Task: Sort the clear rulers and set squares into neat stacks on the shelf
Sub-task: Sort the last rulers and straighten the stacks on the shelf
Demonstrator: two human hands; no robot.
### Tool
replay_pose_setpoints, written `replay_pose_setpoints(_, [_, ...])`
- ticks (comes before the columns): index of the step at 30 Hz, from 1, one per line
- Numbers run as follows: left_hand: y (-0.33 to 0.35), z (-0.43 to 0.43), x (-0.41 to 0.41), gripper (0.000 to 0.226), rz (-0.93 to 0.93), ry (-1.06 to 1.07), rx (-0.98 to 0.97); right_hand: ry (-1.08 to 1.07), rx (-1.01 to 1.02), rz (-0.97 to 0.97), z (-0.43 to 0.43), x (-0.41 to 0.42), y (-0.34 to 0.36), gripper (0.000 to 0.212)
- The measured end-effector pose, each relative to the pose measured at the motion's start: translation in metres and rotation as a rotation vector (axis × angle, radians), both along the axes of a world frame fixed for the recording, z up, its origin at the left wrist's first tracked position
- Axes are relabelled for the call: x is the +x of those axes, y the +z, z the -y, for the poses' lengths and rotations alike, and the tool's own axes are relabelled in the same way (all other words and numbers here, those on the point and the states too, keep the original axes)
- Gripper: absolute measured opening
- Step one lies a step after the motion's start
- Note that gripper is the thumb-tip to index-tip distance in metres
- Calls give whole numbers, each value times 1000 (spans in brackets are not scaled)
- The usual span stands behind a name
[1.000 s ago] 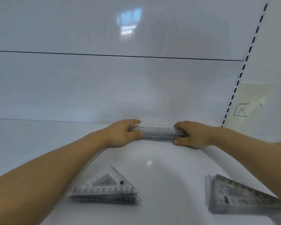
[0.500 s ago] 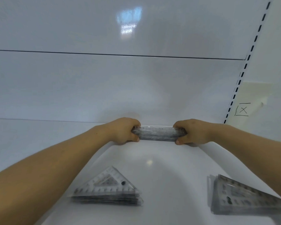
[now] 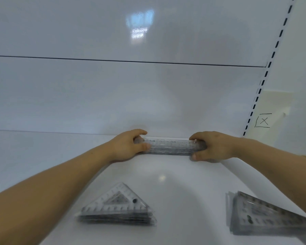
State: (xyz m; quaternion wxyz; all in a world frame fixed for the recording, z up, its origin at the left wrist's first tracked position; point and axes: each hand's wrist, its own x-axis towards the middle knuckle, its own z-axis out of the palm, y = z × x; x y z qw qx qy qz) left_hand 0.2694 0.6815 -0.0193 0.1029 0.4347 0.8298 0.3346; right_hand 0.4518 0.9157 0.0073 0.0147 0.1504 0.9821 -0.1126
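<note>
A stack of clear straight rulers (image 3: pixel 169 146) lies across the back of the white shelf (image 3: pixel 175 191), close to the rear wall. My left hand (image 3: pixel 129 145) grips its left end, thumb in front and fingers curled over the top. My right hand (image 3: pixel 210 147) grips its right end the same way. Nearer to me, a neat stack of small clear set squares (image 3: pixel 117 207) lies at the front left. A stack of larger clear set squares (image 3: pixel 265 216) lies at the front right, partly cut off by the frame edge.
The glossy white back panel (image 3: pixel 131 94) rises right behind the rulers. A slotted shelf upright (image 3: pixel 261 85) runs up the right side, with a pale card marked with an X (image 3: pixel 263 121) beyond it.
Both hands have stayed on the ends of the ruler stack, shifting their grip slightly. The stack sits a little squarer against the back wall. The set square stacks have not moved.
</note>
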Motion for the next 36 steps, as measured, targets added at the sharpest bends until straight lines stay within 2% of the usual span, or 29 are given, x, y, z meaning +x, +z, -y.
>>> replay_pose_setpoints(2, [-1, -1, 3, 56, 195, 34, 108, -23, -81, -24, -1, 3, 0, 73])
replay_pose_setpoints(3, [-2, -2, 4, 62, 217, 29, 114, -26, -91, -26, 0, 3, -1, 73])
replay_pose_setpoints(5, [-4, -3, 7, 76, 163, -7, 53, -2, -68, -26, 2, 0, -7, 58])
replay_pose_setpoints(7, [-2, -3, 10, 80, 116, -33, 12, 37, -38, -49, 5, -7, -13, 36])
replay_pose_setpoints(9, [-3, -4, 12, 71, 79, -23, 5, 53, -14, -50, 6, -10, -16, 29])
replay_pose_setpoints(13, [-5, -2, 10, 49, 38, -13, 48, 47, -45, -64, 4, -10, -12, 51])
replay_pose_setpoints(16, [-3, -3, 9, 47, 92, -27, 88, 73, -14, -70, 9, -14, -14, 53])
replay_pose_setpoints(20, [0, -5, 12, 51, 123, -66, 24, 75, 18, -47, 9, -15, -11, 51])
replay_pose_setpoints(22, [1, -3, 11, 62, 57, -68, -11, 47, -17, -51, 7, -12, -6, 48])
replay_pose_setpoints(26, [-2, -2, 10, 87, -229, -45, -132, -11, -73, -32, 9, -16, -6, 45])
replay_pose_setpoints(32, [-5, -9, 9, 48, -294, -82, -130, -9, 14, -12, 16, -23, -10, 40])
replay_pose_setpoints(36, [-4, -8, 7, 45, -299, -113, -161, -29, -27, -51, 15, -22, -11, 39])
